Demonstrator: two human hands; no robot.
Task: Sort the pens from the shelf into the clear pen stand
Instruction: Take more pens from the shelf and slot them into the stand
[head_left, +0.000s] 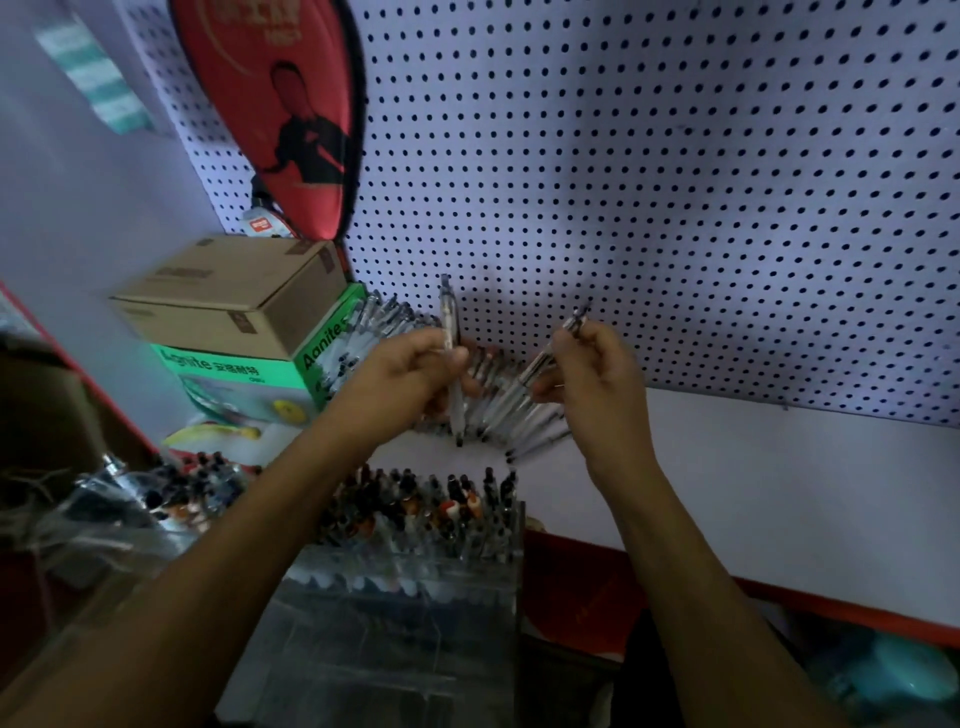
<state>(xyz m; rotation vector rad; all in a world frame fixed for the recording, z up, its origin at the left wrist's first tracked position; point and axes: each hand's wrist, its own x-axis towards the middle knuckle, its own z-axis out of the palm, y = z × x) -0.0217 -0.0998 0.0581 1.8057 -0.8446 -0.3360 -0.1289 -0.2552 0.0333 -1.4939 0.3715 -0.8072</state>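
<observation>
My left hand (410, 376) grips a clear pen (450, 322) held nearly upright, its tip pointing down. My right hand (597, 369) pinches a second clear pen (563, 338) that slants up to the right. Both hands hover above a heap of loose pens (511, 410) lying on the white shelf (753, 483) against the pegboard. The clear pen stand (415, 587) sits in front of the shelf, below my hands, with several pens standing in its back rows.
A brown carton (228, 291) rests on a green box (244, 379) at the shelf's left end. A red racket cover (275, 114) hangs on the pegboard (649, 182). More pens and clutter (171, 493) lie at the left. The shelf has a red front edge (779, 597).
</observation>
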